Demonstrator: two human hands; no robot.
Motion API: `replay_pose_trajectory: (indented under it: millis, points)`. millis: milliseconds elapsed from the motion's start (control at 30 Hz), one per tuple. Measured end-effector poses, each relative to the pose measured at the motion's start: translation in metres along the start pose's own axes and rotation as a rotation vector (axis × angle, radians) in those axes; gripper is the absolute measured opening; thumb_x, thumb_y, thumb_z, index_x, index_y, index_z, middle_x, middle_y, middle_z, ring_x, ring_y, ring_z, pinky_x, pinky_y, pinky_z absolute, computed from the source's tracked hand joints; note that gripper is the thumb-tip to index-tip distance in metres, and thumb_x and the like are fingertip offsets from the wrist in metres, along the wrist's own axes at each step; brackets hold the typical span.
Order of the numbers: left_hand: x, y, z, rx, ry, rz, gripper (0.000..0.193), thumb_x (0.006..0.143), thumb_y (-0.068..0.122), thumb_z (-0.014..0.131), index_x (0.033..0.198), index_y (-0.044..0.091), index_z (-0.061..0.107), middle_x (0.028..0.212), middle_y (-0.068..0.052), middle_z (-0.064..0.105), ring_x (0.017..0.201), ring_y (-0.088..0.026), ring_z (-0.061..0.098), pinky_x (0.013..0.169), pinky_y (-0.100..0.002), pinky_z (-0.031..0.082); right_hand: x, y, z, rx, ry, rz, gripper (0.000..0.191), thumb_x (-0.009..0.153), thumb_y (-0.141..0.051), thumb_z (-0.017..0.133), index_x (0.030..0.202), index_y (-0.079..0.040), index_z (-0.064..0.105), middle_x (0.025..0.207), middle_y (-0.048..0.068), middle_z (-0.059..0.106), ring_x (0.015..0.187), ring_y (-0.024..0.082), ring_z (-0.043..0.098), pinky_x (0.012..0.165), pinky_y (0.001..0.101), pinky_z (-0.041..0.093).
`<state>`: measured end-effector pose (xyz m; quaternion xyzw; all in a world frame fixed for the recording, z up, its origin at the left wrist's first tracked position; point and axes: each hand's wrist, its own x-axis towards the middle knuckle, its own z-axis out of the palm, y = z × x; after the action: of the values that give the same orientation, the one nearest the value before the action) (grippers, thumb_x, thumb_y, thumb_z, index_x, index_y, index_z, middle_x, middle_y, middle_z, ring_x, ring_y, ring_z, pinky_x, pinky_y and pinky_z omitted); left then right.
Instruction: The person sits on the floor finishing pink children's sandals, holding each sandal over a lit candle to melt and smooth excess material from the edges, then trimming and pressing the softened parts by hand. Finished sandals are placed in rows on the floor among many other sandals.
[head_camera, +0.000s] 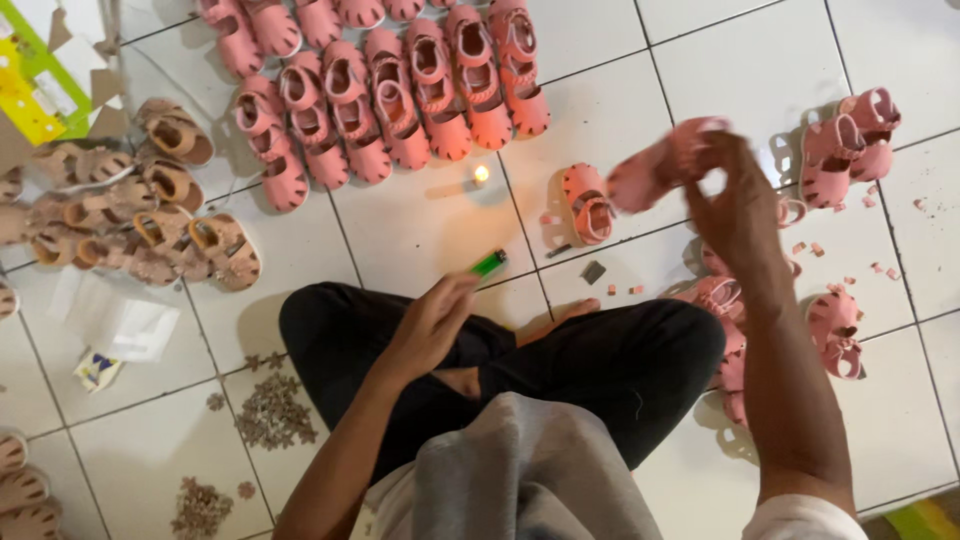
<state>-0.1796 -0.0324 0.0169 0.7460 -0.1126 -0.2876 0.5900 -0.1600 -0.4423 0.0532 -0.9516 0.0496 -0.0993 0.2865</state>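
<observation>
I sit cross-legged on a white tiled floor. My left hand (432, 322) rests over my knee and grips a green lighter (489, 263) that points toward a small lit candle flame (481, 174). My right hand (738, 205) is raised on the right and holds up a pink child's sandal (665, 163), blurred by motion. A single pink sandal (587, 204) lies on the floor between the flame and my right hand.
Rows of pink sandals (400, 95) line the far floor. Tan sandals (150, 215) pile at the left, with more pink ones (850, 145) at the right. Brown flower-shaped trims (270, 412) lie near my left knee. Small pink scraps (850, 255) scatter at the right.
</observation>
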Motion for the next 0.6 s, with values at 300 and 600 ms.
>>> replay_pose_trajectory:
  millis: [300,600]
  points:
    - [-0.010,0.019,0.010,-1.134,-0.192,-0.131,0.063,0.111,0.052,0.041,0.150,0.003,0.045,0.137,-0.014,0.062,0.120,-0.024,0.063,0.101,-0.041,0.054,-0.080,-0.217,0.006,0.254,-0.165,-0.324,0.060,0.081,-0.005,0.082,0.135,-0.003,0.057,0.141,0.018,0.062,0.118,0.032,0.066,0.079,0.0334,0.057]
    - [-0.063,0.022,-0.020,-1.361,-0.351,-0.019,0.058,0.118,0.043,0.043,0.157,0.001,0.044,0.137,-0.020,0.065,0.110,-0.026,0.071,0.082,-0.039,0.060,-0.100,-0.252,0.030,0.661,-0.122,-0.177,0.053,0.095,-0.016,0.079,0.141,-0.003,0.055,0.149,0.015,0.057,0.131,0.023,0.063,0.105,0.0363,0.057]
